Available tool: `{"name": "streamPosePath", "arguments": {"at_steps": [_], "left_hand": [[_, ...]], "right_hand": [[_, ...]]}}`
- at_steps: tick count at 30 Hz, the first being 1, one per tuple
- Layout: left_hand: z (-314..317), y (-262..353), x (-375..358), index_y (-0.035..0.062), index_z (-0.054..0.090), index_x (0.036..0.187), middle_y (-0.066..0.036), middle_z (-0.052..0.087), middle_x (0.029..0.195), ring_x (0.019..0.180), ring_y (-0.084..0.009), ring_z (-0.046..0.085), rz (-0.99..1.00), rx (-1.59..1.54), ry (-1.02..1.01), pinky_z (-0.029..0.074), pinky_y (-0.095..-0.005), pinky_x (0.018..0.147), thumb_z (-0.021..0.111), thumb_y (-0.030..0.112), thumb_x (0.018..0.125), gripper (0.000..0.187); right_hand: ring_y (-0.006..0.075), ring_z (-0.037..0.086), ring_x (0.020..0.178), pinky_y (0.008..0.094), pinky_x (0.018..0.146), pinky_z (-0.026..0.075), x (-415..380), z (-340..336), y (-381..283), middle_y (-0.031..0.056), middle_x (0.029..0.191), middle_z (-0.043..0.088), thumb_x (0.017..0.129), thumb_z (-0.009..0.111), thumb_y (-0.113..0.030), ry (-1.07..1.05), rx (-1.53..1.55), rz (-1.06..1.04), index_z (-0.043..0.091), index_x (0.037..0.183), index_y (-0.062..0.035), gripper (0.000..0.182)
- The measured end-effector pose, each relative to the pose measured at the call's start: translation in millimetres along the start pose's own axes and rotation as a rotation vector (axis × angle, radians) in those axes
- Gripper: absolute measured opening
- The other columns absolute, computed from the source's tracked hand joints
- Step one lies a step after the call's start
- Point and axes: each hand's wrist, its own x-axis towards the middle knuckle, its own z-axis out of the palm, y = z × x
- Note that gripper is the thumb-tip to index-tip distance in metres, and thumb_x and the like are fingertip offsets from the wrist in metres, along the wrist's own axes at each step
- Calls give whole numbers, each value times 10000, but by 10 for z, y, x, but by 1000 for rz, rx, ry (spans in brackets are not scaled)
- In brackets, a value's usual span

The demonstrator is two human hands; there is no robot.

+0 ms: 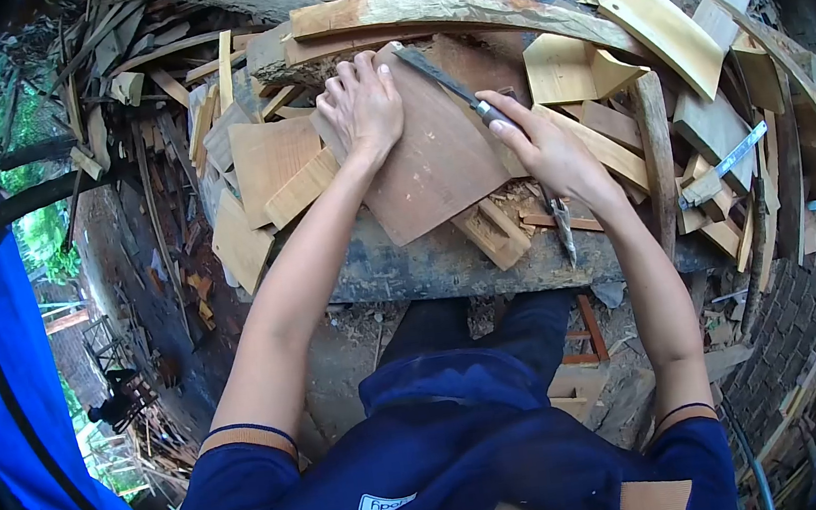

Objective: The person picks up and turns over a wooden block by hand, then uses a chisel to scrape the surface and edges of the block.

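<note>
A flat brown wooden board (434, 171) lies tilted across the wood pieces on the bench. My left hand (361, 104) presses on its far end, with the fingers bent over the edge and holding it. My right hand (547, 148) is closed round the dark handle of a file (438, 75). The file's long dark blade points up and left, lying along the board's right edge near its far corner. Under the board's near side sits a wooden block (493, 233) with a hollow cut in it.
A long curved timber (460, 7) runs along the back of the worn bench (400, 271). Cut wood pieces crowd both sides, including a pale board (665, 34). A pointed metal tool (563, 227) lies near my right wrist, and a handsaw-like blade (739, 152) farther right.
</note>
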Motion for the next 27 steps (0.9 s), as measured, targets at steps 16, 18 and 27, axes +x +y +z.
{"name": "streamPosePath", "arguments": {"at_steps": [16, 18, 27], "left_hand": [[-13, -10, 32, 127, 501, 1275, -143, 514, 1201, 1151, -328, 462, -17, -6, -17, 284, -528, 1011, 438, 330, 1001, 346], [-13, -9, 54, 125, 494, 1279, -142, 513, 1197, 1155, -331, 461, -4, 11, -7, 289, -530, 1008, 436, 330, 1003, 349], [-44, 26, 59, 126, 493, 1286, -146, 515, 1197, 1145, -329, 465, -5, 6, -5, 290, -515, 1004, 451, 311, 996, 347]], "right_hand": [[460, 618, 1070, 498, 943, 483, 184, 116, 126, 272, 1133, 660, 1005, 405, -422, 31, -32, -8, 468, 1431, -204, 482], [453, 620, 1075, 505, 936, 485, 97, 112, 111, 259, 1139, 663, 1007, 404, -427, 31, 18, 4, 471, 1427, -202, 481], [428, 635, 1060, 515, 920, 492, 331, 19, -83, 242, 1106, 681, 996, 410, -397, 1, -109, 51, 477, 1433, -221, 475]]}}
